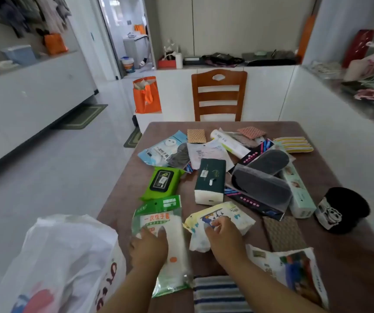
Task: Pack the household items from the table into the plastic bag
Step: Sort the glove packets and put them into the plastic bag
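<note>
A white plastic bag (59,260) with red print stands at the table's near left corner. My left hand (148,247) lies on a green-topped pack of disposable gloves (165,224), fingers spread over it. My right hand (223,236) grips a white wipes pack (228,214) with blue and yellow print. Beyond them lie a green wet-wipes pack (162,184), a dark green tissue pack (210,181) and dark insoles in packaging (260,188).
The brown table (339,256) also holds a black cup (344,208), a brown sponge pad (283,233), a striped cloth (217,294), a printed packet (294,272) and several cloths and rolls at the far side. A wooden chair (218,96) stands behind the table. An orange bag (146,96) sits on the floor.
</note>
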{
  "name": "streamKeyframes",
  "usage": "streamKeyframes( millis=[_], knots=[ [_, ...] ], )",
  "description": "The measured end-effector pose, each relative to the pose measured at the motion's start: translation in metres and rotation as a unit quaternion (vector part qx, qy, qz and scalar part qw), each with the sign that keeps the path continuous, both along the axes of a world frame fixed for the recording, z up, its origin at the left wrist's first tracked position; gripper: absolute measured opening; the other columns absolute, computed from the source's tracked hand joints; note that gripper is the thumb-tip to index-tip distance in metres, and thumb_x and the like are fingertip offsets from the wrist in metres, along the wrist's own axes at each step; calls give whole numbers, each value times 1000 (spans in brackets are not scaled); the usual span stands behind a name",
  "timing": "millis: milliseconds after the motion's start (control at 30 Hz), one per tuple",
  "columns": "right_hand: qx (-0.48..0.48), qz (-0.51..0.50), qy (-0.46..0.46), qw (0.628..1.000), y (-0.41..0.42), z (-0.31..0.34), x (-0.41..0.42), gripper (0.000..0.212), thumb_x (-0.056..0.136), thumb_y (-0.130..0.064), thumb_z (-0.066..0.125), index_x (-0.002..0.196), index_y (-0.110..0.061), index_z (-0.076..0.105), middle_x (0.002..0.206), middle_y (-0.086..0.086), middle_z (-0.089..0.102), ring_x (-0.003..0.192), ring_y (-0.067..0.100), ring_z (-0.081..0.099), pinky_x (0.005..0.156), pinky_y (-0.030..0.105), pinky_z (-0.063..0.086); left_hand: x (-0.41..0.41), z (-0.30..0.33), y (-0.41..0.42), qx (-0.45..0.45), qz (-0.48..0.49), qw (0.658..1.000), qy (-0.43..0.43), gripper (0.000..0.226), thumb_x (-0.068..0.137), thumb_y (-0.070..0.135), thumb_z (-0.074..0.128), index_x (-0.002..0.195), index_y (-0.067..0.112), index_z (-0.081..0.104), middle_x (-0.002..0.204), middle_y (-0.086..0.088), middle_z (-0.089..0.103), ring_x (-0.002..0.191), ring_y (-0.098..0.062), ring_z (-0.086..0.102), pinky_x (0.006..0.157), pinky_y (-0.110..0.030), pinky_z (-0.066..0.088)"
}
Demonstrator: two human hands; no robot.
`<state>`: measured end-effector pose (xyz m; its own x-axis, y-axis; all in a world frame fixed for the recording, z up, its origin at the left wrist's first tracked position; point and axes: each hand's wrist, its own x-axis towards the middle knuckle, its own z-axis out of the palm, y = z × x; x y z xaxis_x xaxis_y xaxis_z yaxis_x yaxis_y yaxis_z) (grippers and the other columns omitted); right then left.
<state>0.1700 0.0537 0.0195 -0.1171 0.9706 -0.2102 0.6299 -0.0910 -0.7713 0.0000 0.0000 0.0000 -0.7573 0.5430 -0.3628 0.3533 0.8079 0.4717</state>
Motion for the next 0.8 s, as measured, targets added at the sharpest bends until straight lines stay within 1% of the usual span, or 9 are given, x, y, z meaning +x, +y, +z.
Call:
streamKeyframes(
  millis=[100,233,300,367,433,533,600,700,800],
  knots=[
    [2,-1,-23,1000,1,-4,-3,15,88,-39,56,91,-25,51,93,-5,60,91,17,58,74,27,40,-9,-4,8,9,74,997,-31,71,90,52,50,137,2,32,131,-24,54,119,-42,53,97,-47,46],
    [-28,7,12,1000,1,-3,2,15,89,-37,56,89,-22,54,94,-4,62,91,17,58,79,31,44,-15,3,14,32,110,990,-84,66,79,49,69,117,-3,52,107,-18,68,92,-35,67,81,-43,56],
    [-40,14,29,999,0,-1,6,15,90,-35,56,86,-20,55,91,-3,61,89,17,57,78,31,44,-14,10,14,73,115,980,-142,47,76,36,77,99,-3,65,92,-16,72,81,-33,71,78,-44,59],
    [-54,10,53,997,-1,4,11,14,90,-33,56,83,-21,54,88,-5,60,87,15,56,75,30,42,-12,22,12,114,117,971,-177,29,73,25,81,85,1,71,78,-13,74,71,-31,73,75,-46,61],
    [-51,-3,73,996,-3,9,16,14,90,-32,56,82,-22,53,86,-6,59,85,14,55,74,29,41,-10,44,7,162,78,972,-153,20,74,23,81,82,7,72,74,-11,74,68,-30,73,74,-47,61],
    [-56,-41,115,991,-4,20,26,14,91,-33,57,82,-23,54,87,-5,62,85,14,58,71,29,44,-10,92,-3,235,10,970,-61,18,76,25,79,74,11,70,68,-10,72,63,-29,71,67,-44,60],
    [-73,-56,170,981,-4,28,29,15,90,-34,58,82,-21,55,87,-1,65,84,17,61,78,34,49,-7,128,-12,295,-8,954,-59,20,76,25,80,79,7,70,70,-10,73,61,-29,71,62,-42,60],
    [-101,-25,272,957,-6,48,31,20,90,-34,59,94,-15,59,91,3,66,82,16,62,83,34,49,8,159,-19,360,-20,914,-186,20,75,18,81,87,6,71,76,-11,77,64,-29,74,63,-41,61],
    [-172,27,389,905,-8,60,43,31,89,-30,62,112,-9,61,102,14,71,92,25,67,84,38,52,37,158,-10,347,-16,845,-406,16,79,2,72,93,-2,67,87,-21,76,72,-34,75,64,-47,62]
  ],
)
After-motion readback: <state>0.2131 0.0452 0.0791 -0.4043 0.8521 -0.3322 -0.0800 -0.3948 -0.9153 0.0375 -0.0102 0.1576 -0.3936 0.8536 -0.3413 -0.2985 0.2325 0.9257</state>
